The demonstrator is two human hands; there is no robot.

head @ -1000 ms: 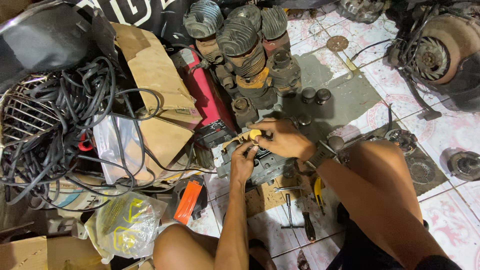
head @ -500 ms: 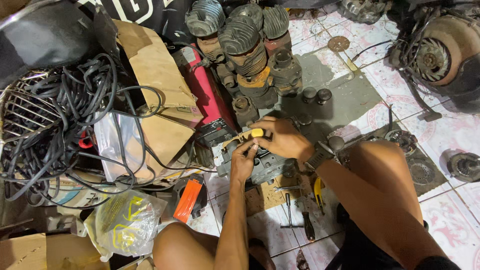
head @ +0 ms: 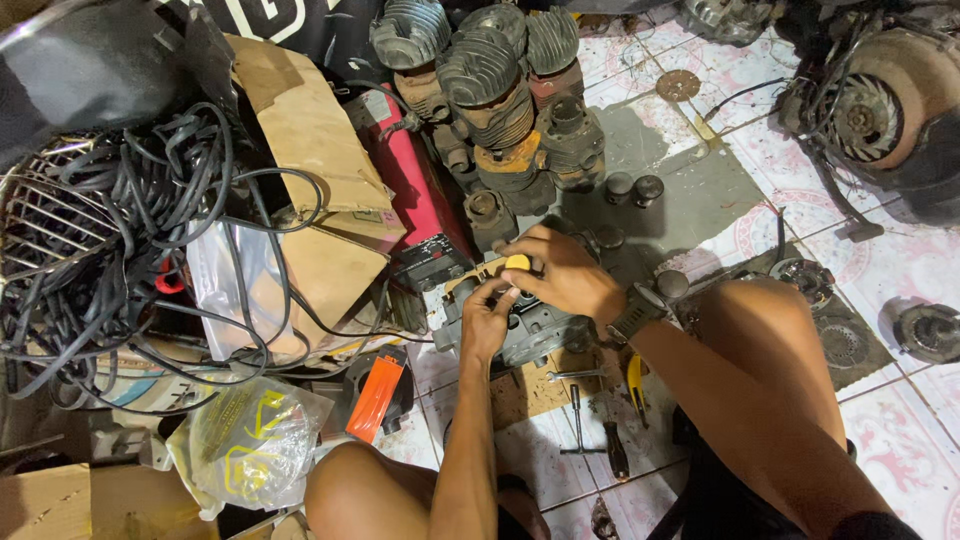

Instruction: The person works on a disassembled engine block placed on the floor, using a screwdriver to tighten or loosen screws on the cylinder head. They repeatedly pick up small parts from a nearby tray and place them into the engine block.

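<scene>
The right hand (head: 562, 275) clenches a yellow-handled tool (head: 517, 263) — its tip hidden — pressed down on a grey engine part (head: 535, 330) lying right beneath both hands. The left hand (head: 488, 318) grips that part's near edge, fingers curled; finned cylinders (head: 480, 80) stand beyond the hands.

Both hands, the left hand (head: 487, 322) and right hand (head: 560, 276), rest on a grey metal engine block (head: 525, 330) on the floor. Finned grey metal cylinders (head: 480, 80) stand beyond them, tangled black cables (head: 110, 230) lie left, and slim metal hand tools (head: 590, 420) lie nearer the person.
</scene>
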